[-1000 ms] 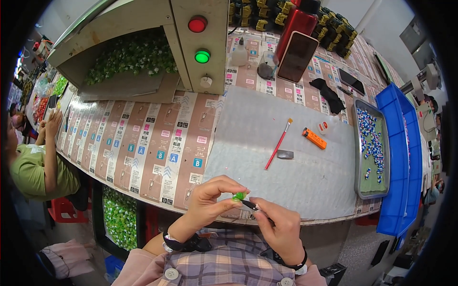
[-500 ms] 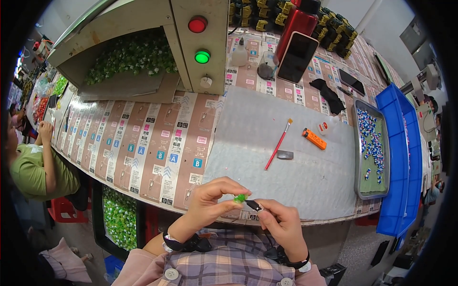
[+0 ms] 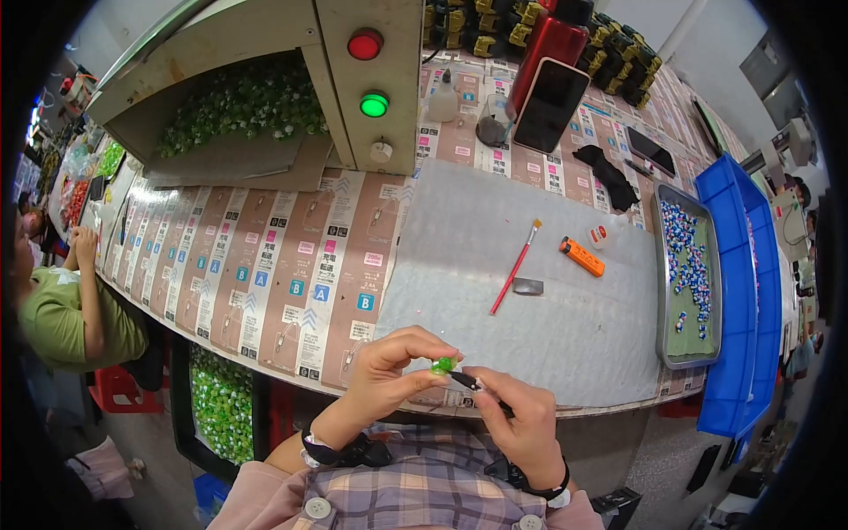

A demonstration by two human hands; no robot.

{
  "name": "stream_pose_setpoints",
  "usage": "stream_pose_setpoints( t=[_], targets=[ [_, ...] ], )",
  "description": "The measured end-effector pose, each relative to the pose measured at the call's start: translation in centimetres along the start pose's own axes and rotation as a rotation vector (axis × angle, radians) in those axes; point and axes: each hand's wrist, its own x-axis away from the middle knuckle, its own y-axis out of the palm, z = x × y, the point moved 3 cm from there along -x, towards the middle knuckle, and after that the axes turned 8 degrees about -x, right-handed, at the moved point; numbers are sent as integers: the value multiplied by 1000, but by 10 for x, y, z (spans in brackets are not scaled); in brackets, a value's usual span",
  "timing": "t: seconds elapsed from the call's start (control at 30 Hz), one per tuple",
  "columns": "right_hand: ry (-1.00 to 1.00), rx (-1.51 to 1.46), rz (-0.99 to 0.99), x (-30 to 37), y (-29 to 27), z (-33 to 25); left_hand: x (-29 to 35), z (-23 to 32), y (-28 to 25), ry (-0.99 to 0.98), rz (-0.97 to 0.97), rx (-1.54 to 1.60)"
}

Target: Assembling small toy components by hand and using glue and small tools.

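Just above the table's front edge, my left hand [image 3: 390, 367] pinches a small green plastic piece [image 3: 443, 365] between thumb and fingertips. My right hand [image 3: 518, 412] grips a slim black hand tool [image 3: 464, 380], whose exact kind is too small to make out. Its tip meets or nearly meets the green piece. On the pale grey mat [image 3: 442, 256] beyond my hands lie a red-handled paintbrush [image 3: 515, 269], a small dark grey block [image 3: 528, 286], an orange utility-knife-like tool [image 3: 582, 256] and a small white pot with a red label [image 3: 598, 235].
A metal machine [image 3: 371, 132] full of green pieces stands back left. On the right are a metal tray [image 3: 664, 291] of small blue-and-white pieces and a blue crate [image 3: 738, 353]. A green-filled bin [image 3: 221, 406] sits low left. One person in green [image 3: 79, 318] sits farther left.
My right hand has turned slightly, and the black tool now lies at a different angle against the green piece. My left hand has barely moved.
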Motion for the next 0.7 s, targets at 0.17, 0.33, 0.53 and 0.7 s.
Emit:
stream_pose_setpoints(
  t=[0.17,0.33,0.53,0.7],
  targets=[
    [-28,49,15,0,2,-1,0,1,-1,-1,29,-98],
    [-27,53,6,-1,0,-1,-2,3,-2,7,36,-201],
    [391,-396,-245,3,-1,18,0,3,-3,34,-27,-241],
    [441,-457,-218,6,-2,20,-2,5,-1,4,-11,-192]
  ],
)
